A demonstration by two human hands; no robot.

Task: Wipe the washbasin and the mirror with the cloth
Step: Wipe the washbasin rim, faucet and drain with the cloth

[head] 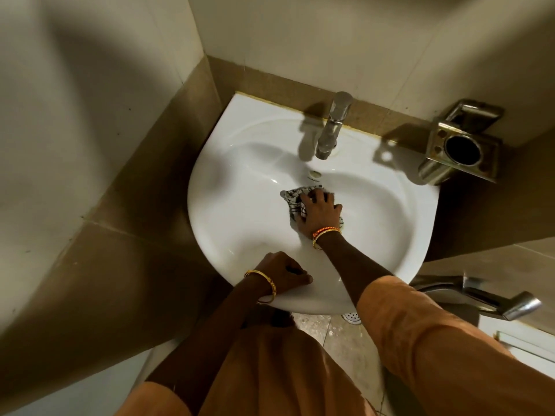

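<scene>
A tiled corner holds the white washbasin [240,163]. In its bowl, the right hand [319,213] presses spread fingers on the crumpled patterned cloth [294,196], which sticks out leftward beneath them. The left hand [282,273] grips the front rim.

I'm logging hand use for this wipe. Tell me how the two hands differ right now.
The right hand lies down in the washbasin bowl, pressing the patterned cloth; the left hand holds no cloth and rests on the front rim. The right hand's fingers are spread over the cloth; the left hand's curl over the edge. Both wrists wear bangles.
</scene>
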